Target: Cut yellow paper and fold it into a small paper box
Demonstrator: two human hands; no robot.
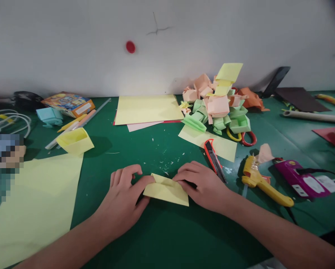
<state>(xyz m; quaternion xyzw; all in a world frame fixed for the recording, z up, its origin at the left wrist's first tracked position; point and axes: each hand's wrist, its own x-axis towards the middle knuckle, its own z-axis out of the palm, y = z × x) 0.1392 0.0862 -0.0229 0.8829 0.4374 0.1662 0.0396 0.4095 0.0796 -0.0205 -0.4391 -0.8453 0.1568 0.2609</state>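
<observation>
A small folded piece of yellow paper [167, 191] is held low over the green table, between my two hands. My left hand [129, 190] pinches its left end, thumb below and index finger on top. At the right end, the fingers of my right hand [197, 183] are closed on the paper's upper corner. A raised flap shows along the paper's far edge. Just beyond my right hand lies a red utility knife [214, 158]. A folded yellow paper box [75, 141] sits past my left hand, beside a large yellow sheet [44, 201].
A yellow glue gun [261, 181] and purple power strip [303, 179] lie right. Folded pink and green paper pieces [218, 106] are heaped near the wall, with scissors [248, 138] partly beneath. Yellow sheets [147, 109] lie at the back; a printed box [69, 104] stands left.
</observation>
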